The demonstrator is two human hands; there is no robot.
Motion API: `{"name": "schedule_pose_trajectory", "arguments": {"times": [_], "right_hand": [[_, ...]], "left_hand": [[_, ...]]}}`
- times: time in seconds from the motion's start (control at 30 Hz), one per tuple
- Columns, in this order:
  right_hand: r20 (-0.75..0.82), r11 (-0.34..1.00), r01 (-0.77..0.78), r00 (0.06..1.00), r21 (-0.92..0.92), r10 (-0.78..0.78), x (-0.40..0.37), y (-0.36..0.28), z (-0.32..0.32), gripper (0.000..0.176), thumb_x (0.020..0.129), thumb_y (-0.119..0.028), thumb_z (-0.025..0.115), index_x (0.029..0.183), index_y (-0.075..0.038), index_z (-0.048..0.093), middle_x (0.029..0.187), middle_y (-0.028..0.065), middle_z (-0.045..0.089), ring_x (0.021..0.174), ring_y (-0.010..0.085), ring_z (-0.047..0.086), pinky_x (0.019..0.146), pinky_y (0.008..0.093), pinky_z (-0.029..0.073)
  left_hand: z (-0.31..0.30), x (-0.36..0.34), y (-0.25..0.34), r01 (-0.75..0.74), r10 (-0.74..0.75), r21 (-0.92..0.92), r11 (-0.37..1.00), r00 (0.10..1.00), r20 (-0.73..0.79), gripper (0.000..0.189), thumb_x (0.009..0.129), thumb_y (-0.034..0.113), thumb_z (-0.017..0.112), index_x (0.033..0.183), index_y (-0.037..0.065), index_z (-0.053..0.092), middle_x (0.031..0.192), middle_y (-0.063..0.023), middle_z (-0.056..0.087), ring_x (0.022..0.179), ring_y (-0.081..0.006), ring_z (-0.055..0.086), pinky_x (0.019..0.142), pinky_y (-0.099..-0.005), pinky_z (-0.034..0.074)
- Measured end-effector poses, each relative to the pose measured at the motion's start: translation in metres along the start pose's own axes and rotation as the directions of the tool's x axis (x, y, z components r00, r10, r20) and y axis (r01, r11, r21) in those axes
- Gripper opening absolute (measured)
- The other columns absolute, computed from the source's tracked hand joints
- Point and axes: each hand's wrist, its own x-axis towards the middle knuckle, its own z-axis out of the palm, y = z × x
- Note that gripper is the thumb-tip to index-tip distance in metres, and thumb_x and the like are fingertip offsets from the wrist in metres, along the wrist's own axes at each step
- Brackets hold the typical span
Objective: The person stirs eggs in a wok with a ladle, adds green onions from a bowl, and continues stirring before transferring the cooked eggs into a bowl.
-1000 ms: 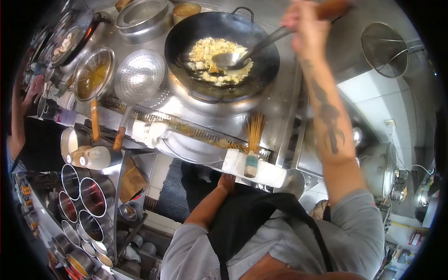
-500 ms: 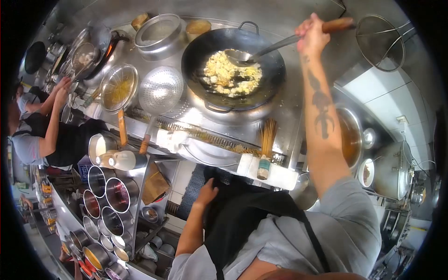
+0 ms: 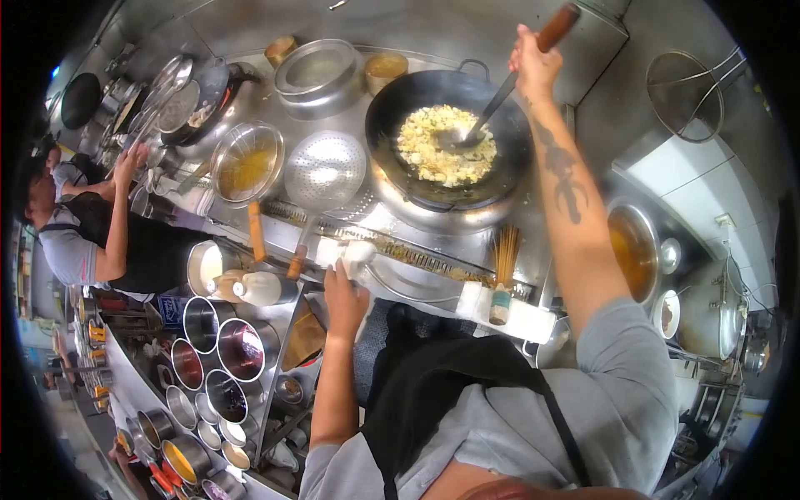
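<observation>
My right hand [image 3: 536, 68] is closed round the shaft of a ladle [image 3: 498, 104], just below its wooden end. The ladle slants down into a black wok [image 3: 392, 162] on the stove, its bowl pressed into crumbly yellow-and-white food [image 3: 442, 169] that looks like egg and rice. At the counter's front edge, my left hand [image 3: 346, 298] reaches up with thumb and fingers apart. Its fingertips are right at a folded white cloth [image 3: 360, 252]. Close above lie a perforated skimmer [image 3: 325, 171] and its wooden handle.
A bamboo brush [image 3: 503, 267] stands near the wok's front. Left of the skimmer is a strainer over a bowl [image 3: 247, 162]. Several metal pots [image 3: 242, 346] and squeeze bottles [image 3: 260, 288] fill the lower left. A co-worker [image 3: 92, 237] stands at another wok, far left.
My left hand has moved up from beside the apron to the cloth. The ladle has swung steeper, and the food is now a rounder, flatter patch. The whole view has shifted slightly.
</observation>
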Motion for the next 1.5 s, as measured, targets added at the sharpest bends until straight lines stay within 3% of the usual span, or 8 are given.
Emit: {"name": "schedule_pose_trajectory", "arguments": {"times": [0.23, 0.33, 0.5, 0.6, 0.73, 0.97, 1.07, 1.5], "right_hand": [[0.238, 0.995, 0.002, 0.971, -0.096, 0.021, -0.039, 0.017, 0.025, 0.025, 0.085, -0.014, 0.062, 0.065, -0.005, 0.049, 0.051, 0.0006, 0.045, 0.041, 0.0096, 0.044, 0.039, 0.0258, 0.035], [0.28, 0.999, -0.043, 0.959, 0.001, 0.041, -0.076, -0.021, 0.032, 0.022, 0.085, -0.01, 0.062, 0.073, -0.008, 0.043, 0.056, -0.0004, 0.043, 0.041, 0.0077, 0.038, 0.039, 0.0253, 0.033], [0.356, 0.991, -0.098, 0.926, -0.092, 0.125, -0.089, -0.021, 0.039, 0.027, 0.085, -0.007, 0.061, 0.07, -0.01, 0.039, 0.056, -0.0015, 0.04, 0.042, 0.0068, 0.036, 0.04, 0.0246, 0.031], [0.343, 0.997, -0.08, 0.936, -0.015, 0.08, -0.098, -0.046, 0.034, 0.028, 0.085, -0.006, 0.06, 0.067, -0.01, 0.039, 0.056, -0.0028, 0.039, 0.043, 0.0066, 0.035, 0.04, 0.0233, 0.031], [0.387, 0.98, -0.105, 0.907, -0.168, 0.164, -0.088, -0.01, 0.032, 0.028, 0.086, -0.008, 0.06, 0.066, -0.009, 0.04, 0.056, -0.0021, 0.039, 0.042, 0.0066, 0.034, 0.04, 0.0231, 0.032], [0.413, 0.981, -0.139, 0.892, -0.134, 0.182, -0.077, 0.02, 0.046, 0.028, 0.086, -0.013, 0.062, 0.067, -0.009, 0.041, 0.056, -0.0015, 0.043, 0.042, 0.0071, 0.037, 0.039, 0.024, 0.031], [0.334, 0.966, 0.088, 0.942, -0.244, -0.001, -0.054, 0.015, 0.061, 0.026, 0.086, -0.013, 0.063, 0.067, -0.008, 0.046, 0.057, -0.001, 0.045, 0.042, 0.0071, 0.04, 0.04, 0.0238, 0.032], [0.319, 0.933, -0.164, 0.909, -0.32, 0.269, -0.069, -0.011, 0.039, 0.027, 0.085, -0.017, 0.066, 0.067, -0.009, 0.047, 0.054, -0.0023, 0.044, 0.04, 0.0063, 0.038, 0.037, 0.0234, 0.03]], "left_hand": [[0.034, 0.051, -0.021, 0.065, -0.143, 0.253, 0.965, 0.941, 0.305, 0.083, 0.06, 0.024, 0.073, 0.128, -0.001, 0.033, 0.1, -0.0256, 0.051, 0.088, -0.042, 0.057, 0.077, -0.046, 0.049], [0.055, 0.06, -0.033, 0.019, -0.076, 0.277, 0.961, 0.978, 0.194, 0.074, 0.064, 0.019, 0.07, 0.126, -0.001, 0.033, 0.1, -0.0251, 0.052, 0.083, -0.0411, 0.059, 0.074, -0.0447, 0.051], [0.048, 0.063, -0.039, 0.23, -0.198, -0.09, 0.969, 0.942, 0.271, 0.052, 0.073, 0.008, 0.058, 0.121, -0.001, 0.04, 0.097, -0.0211, 0.056, 0.089, -0.0361, 0.06, 0.077, -0.0409, 0.051], [0.041, 0.071, -0.044, 0.58, -0.309, -0.749, 0.32, 0.811, 0.496, 0.04, 0.076, 0.007, 0.054, 0.115, -0.002, 0.048, 0.102, -0.0136, 0.059, 0.089, -0.0265, 0.061, 0.079, -0.0385, 0.052], [0.017, 0.078, -0.011, 0.637, 0.012, -0.757, -0.143, 0.766, 0.643, 0.034, 0.081, 0.012, 0.056, 0.113, 0.002, 0.052, 0.098, -0.0119, 0.061, 0.083, -0.025, 0.062, 0.075, -0.0376, 0.052], [0.037, 0.129, 0.074, 0.827, -0.065, -0.517, -0.223, 0.516, 0.854, 0.046, 0.085, 0.055, 0.048, 0.104, 0.013, 0.055, 0.09, -0.0066, 0.061, 0.084, -0.0246, 0.06, 0.07, -0.0484, 0.047], [0.044, 0.146, 0.109, 0.837, -0.015, -0.469, -0.283, 0.485, 0.874, 0.053, 0.084, 0.065, 0.039, 0.102, 0.017, 0.053, 0.088, -0.0051, 0.059, 0.083, -0.0259, 0.056, 0.074, -0.0513, 0.043], [0.085, 0.172, 0.112, 0.855, -0.063, -0.452, -0.256, 0.452, 0.89, 0.019, 0.082, 0.03, 0.063, 0.094, 0.017, 0.055, 0.088, -0.003, 0.055, 0.08, -0.0213, 0.052, 0.068, -0.0397, 0.047]]}}
